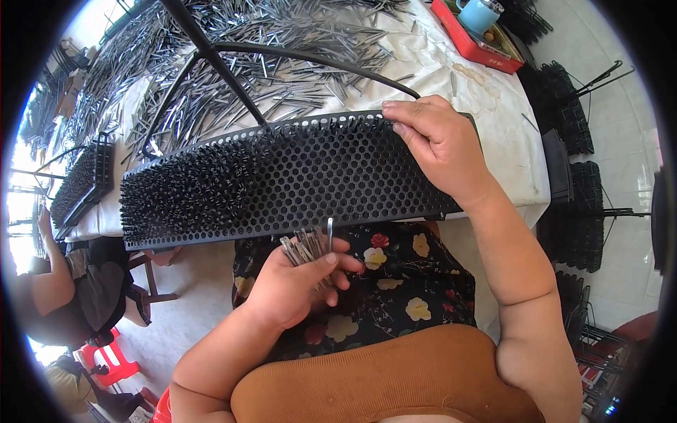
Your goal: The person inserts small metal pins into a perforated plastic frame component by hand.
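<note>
Head view — left grip [295, 278] half-curled round metal strips [305, 248] — right grip [443, 144] near-closed over panel [331, 180]

I get bright, daylight-like light across the middle of my view, strongest at the left rim, where it burns out to white and leaves the co-worker [53, 282] hazy and soft. The loose metal strips [289, 67] send back small, hard glints while the black perforated panel [331, 176] stays dark, and I see the left hand [285, 282] and right hand [441, 137] well lit and fairly clear. A black fisheye border rings everything, bending the table edge [537, 151] into a curve and softening detail toward the sides.
</note>
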A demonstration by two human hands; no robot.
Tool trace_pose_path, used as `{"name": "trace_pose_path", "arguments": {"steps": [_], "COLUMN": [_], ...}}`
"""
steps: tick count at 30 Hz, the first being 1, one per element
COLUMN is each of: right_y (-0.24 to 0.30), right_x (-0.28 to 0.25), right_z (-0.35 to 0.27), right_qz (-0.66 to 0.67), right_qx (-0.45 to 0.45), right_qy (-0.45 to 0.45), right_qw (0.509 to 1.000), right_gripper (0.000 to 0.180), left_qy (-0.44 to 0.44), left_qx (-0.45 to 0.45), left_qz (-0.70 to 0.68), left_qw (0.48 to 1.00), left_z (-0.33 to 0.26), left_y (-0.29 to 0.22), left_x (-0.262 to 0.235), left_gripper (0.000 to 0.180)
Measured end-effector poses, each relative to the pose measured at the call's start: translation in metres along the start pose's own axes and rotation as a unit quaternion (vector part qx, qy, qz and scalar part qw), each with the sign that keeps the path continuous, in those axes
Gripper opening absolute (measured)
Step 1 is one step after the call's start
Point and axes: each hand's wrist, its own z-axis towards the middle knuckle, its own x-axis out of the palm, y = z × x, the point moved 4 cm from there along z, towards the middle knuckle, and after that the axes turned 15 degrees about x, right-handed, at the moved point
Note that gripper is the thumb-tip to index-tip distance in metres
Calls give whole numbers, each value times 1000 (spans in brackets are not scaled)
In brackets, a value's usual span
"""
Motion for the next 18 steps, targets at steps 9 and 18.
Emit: {"name": "trace_pose_path", "arguments": {"steps": [9, 18], "right_y": [73, 11], "right_x": [23, 7], "right_z": [-63, -30], "right_qz": [322, 373], "right_qx": [221, 340], "right_qy": [323, 62], "right_qw": [862, 861], "right_gripper": [27, 18], "left_qy": [85, 37], "left_qx": [89, -21], "left_qz": [99, 75], "left_qw": [987, 996], "left_z": [-6, -8], "left_y": [-9, -4], "left_x": [19, 7], "left_gripper": [15, 24]}}
